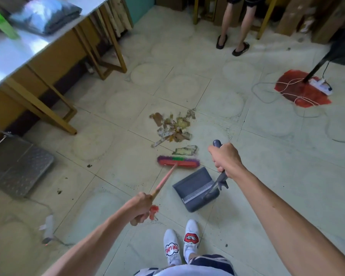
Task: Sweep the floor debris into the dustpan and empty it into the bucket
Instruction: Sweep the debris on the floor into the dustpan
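Near the debris [173, 126], broom [177, 161] head lies crosswise; dustpan [195, 188] opens toward it.

Debris pile [172, 126] on floor [247, 156], centre. Broom head [178, 161] just nearer than pile, one scrap [185, 150] between them. Dustpan [195, 189] right of and behind broom head. Left hand [142, 208] on broom handle [164, 182]; right hand [225, 158] on dustpan handle [219, 176]. Table [18, 50] far left.

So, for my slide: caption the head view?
Left hand sweeps broom toward debris; right hand holds dustpan.
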Tool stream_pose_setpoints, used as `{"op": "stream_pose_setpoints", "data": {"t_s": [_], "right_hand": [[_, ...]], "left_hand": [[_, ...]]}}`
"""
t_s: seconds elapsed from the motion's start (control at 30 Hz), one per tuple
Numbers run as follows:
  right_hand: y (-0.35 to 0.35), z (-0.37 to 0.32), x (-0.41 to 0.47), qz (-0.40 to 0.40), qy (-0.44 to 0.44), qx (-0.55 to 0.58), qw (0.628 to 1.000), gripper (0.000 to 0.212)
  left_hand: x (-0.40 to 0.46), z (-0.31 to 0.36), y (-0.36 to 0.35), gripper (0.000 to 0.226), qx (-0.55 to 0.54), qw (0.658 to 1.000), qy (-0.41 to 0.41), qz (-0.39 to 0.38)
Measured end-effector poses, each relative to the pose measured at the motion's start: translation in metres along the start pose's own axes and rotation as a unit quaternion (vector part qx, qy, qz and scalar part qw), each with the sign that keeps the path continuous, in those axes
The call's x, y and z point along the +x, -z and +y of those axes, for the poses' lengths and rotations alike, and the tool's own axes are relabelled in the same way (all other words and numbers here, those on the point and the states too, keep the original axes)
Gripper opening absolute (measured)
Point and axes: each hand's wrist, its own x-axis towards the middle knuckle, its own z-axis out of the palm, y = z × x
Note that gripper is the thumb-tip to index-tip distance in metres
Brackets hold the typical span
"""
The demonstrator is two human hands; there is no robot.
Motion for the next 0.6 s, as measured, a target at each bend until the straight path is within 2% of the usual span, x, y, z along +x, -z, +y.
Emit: {"op": "stream_pose_setpoints", "data": {"t_s": [0.17,0.3,0.4,0.5,0.6], "right_hand": [[-0.001,-0.009,0.019,0.019,0.002,0.004,1.000,0.018],[-0.005,-0.023,0.041,0.019,0.003,0.012,1.000,0.017],[-0.011,-0.025,0.056,0.020,-0.009,0.003,1.000,0.020],[-0.018,-0.030,0.068,0.028,-0.030,0.025,0.999,0.022],[-0.025,-0.041,0.077,0.053,-0.057,0.041,0.996,0.017]], "left_hand": [[0.003,0.015,0.010,0.037,0.141,0.989,-0.040,0.023],[-0.002,0.027,0.086,0.036,0.145,0.985,-0.079,0.040],[0.002,0.047,0.140,0.034,0.232,0.962,-0.134,0.048],[0.020,0.090,0.191,0.044,0.385,0.902,-0.180,0.077],[0.057,0.152,0.229,0.049,0.545,0.790,-0.252,0.125]]}}
